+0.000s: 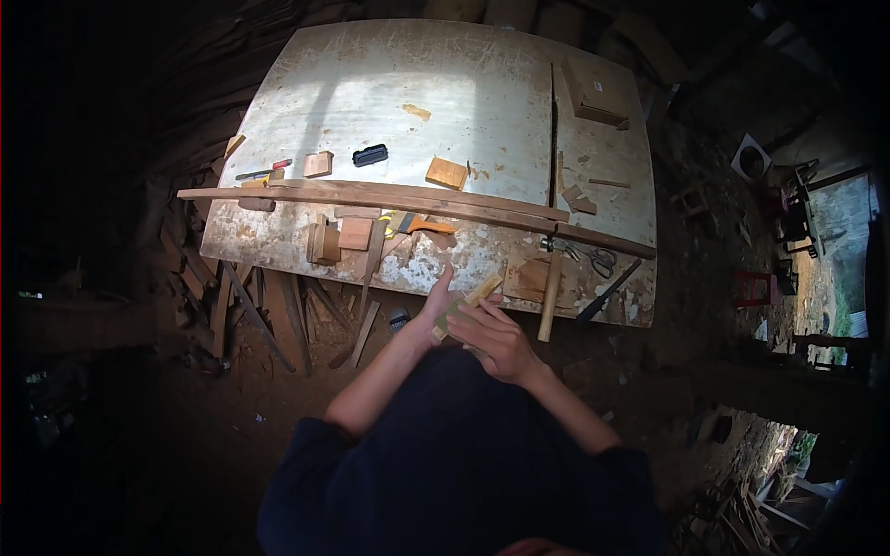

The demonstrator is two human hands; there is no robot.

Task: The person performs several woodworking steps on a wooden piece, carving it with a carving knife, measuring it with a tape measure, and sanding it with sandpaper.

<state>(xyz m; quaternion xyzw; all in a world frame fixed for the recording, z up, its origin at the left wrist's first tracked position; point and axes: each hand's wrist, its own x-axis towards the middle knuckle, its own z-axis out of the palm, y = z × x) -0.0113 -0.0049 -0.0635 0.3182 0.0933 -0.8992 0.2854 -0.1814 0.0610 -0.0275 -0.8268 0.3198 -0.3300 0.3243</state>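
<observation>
Close to my body, at the table's near edge, my left hand (438, 308) supports a small light wooden piece (483, 290) with a greenish side, its thumb pointing up. My right hand (498, 341) lies over the same piece from the right, fingers bent across it. Both hands touch the piece, which is tilted up to the right. Just beyond them on the table (399, 102) is a brush with an orange handle (429, 225). A hammer with a pale wooden handle (551, 295) lies to the right of my hands.
Long wooden strips (371, 195) cross the table. Wooden blocks (447, 173), a black case (371, 155), pliers (603, 263) and a dark tool (608, 292) lie about. A cardboard box (595, 93) is at the back right. Scrap wood (297, 320) leans below the left edge.
</observation>
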